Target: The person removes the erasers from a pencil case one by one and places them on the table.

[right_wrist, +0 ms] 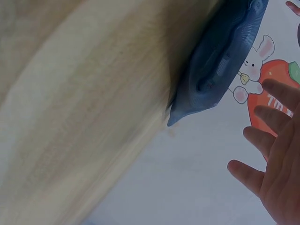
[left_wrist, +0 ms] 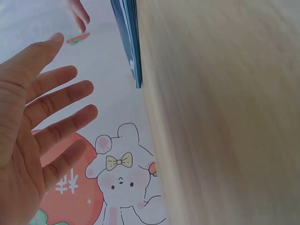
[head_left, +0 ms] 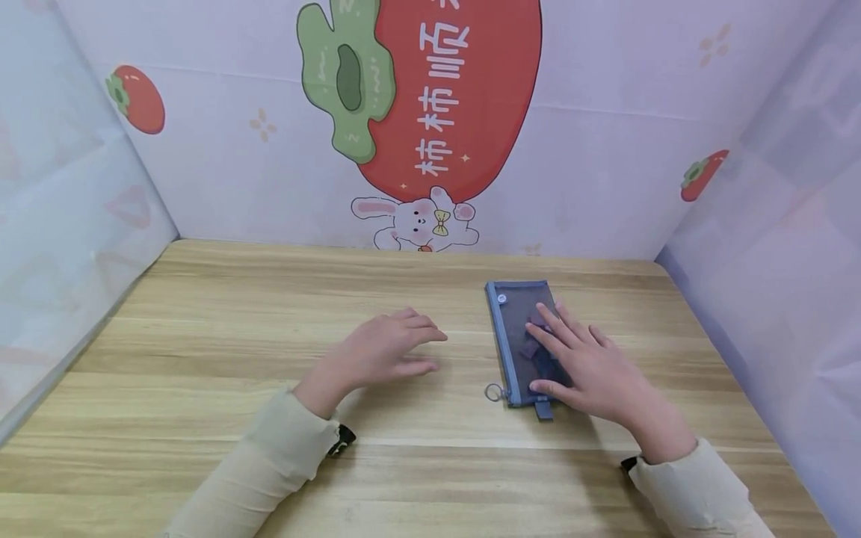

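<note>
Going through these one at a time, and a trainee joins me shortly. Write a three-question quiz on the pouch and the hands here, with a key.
1. In the head view, the zip runs along which side of the pouch? a) right b) left c) top
2. True or false: in the head view, the right hand covers part of the pouch.
3. What is the left hand holding?

Key: 1: b. 2: true. 3: nothing.
</note>
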A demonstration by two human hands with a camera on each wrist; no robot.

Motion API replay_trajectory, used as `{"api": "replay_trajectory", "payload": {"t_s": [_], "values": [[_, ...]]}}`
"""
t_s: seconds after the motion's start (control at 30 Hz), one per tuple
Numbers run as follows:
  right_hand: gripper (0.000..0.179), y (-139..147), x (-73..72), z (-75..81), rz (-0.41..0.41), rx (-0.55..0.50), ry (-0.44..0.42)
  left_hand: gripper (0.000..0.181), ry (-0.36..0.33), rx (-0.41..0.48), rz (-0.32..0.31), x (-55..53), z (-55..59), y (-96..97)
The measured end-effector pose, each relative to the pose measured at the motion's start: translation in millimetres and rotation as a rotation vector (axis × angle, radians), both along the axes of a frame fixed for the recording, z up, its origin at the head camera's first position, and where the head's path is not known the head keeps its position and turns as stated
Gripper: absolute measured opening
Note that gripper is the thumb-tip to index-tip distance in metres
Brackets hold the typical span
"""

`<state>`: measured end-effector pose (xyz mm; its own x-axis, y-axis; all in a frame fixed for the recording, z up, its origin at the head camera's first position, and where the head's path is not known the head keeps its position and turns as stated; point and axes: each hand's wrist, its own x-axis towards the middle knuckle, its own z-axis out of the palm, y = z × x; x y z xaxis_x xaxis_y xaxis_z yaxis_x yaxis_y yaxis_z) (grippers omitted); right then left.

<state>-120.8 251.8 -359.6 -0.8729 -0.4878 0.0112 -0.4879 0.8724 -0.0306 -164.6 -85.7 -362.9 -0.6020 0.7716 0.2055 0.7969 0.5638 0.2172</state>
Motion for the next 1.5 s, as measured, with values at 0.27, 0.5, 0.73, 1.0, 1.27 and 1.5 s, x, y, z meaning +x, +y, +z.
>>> {"api": "replay_trajectory", "payload": {"t_s": [0.27, 0.5, 0.73, 1.0, 1.27, 1.5], "values": [[0.08, 2, 2.8, -6.4, 0.011, 0.009, -0.02, 0.036, -0.045, 0.006, -0.052, 0.9, -1.3, 15.5], [0.081, 1, 2.1, -9.7, 0.017, 0.0, -0.03, 0.033, -0.06, -0.027, -0.1, 2.5, -1.2, 29.8], [0.081, -2, 1.1, -11.0, 0.025, -0.001, -0.041, 0.033, -0.049, -0.095, -0.137, 4.8, -2.1, 46.6], [0.081, -2, 2.5, -9.3, 0.021, 0.003, -0.049, 0.03, -0.042, -0.124, -0.155, 5.7, -5.1, 62.1], [0.082, 0, 1.4, -12.5, 0.008, 0.01, -0.067, 0.022, -0.068, -0.182, -0.167, 0.0, -9.8, 77.8], [0.081, 1, 1.6, -12.7, 0.005, 0.023, -0.054, 0.014, -0.107, -0.216, -0.192, -7.2, -10.3, 90.7]]}}
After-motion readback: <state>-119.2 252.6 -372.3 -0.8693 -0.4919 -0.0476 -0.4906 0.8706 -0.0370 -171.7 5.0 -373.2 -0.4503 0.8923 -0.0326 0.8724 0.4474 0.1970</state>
